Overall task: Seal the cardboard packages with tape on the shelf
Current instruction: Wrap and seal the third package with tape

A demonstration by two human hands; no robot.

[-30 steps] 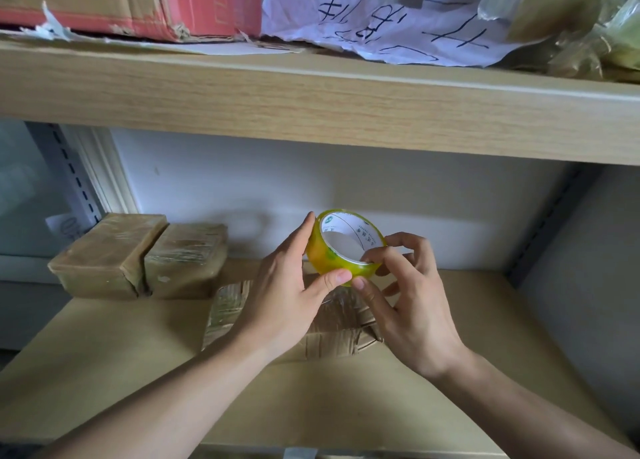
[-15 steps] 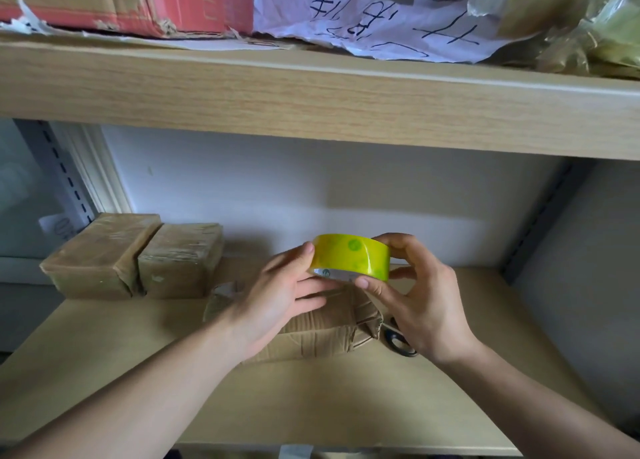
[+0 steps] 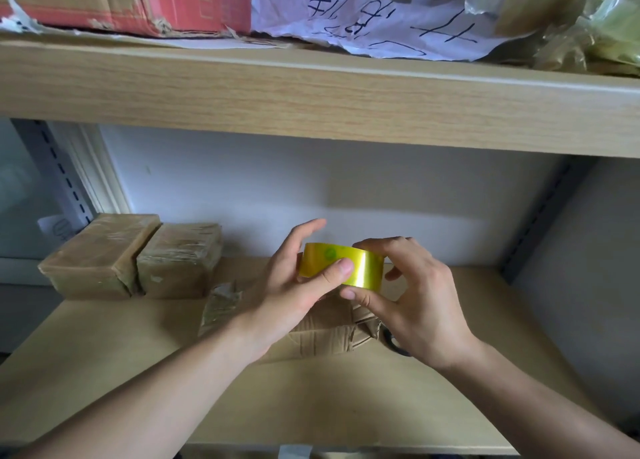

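Black handwritten strokes on white paper (image 3: 367,18), illegible.

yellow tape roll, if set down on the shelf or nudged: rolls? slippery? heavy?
The tape roll is a round ring, so set on its edge it would likely roll; laid flat it should stay. Its glossy yellow face looks slick, so a grip by the left hand and right hand across the rim seems safer. Hollow core: probably light.
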